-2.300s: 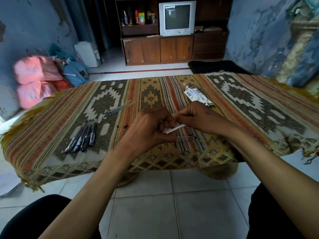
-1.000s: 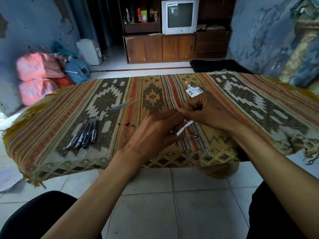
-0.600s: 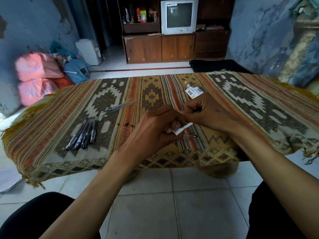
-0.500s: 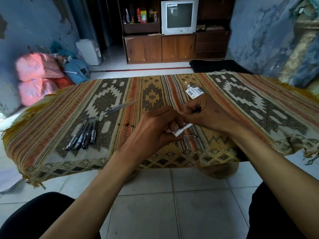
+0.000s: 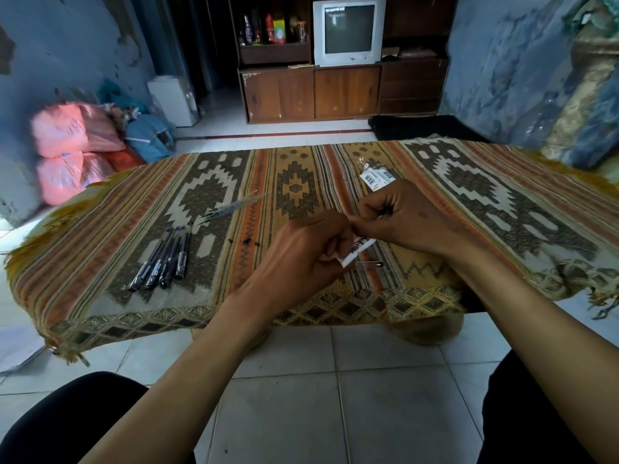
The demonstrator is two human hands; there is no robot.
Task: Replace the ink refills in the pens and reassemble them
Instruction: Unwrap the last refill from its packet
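My left hand (image 5: 306, 252) and my right hand (image 5: 400, 217) meet over the near middle of the cloth-covered table (image 5: 502, 209). Both pinch a small white refill packet (image 5: 360, 248) with a barcode, the left at its lower end, the right at its upper end. Several black pens (image 5: 164, 259) lie side by side on the left. A clear pen barrel (image 5: 234, 205) lies beyond them. A thin refill (image 5: 370, 263) rests on the cloth just under the packet. A second barcode packet (image 5: 376, 177) lies behind my right hand.
Small black bits (image 5: 247, 241) lie on the cloth left of my left hand. The table's near edge hangs over a white tiled floor (image 5: 335, 380). Pink bags (image 5: 67, 142) sit at the far left, a wooden cabinet with a television (image 5: 346, 30) at the back.
Both hands have stayed together on the packet, shifting it slightly and turning it in the fingers. The pens and barrel on the cloth have not moved.
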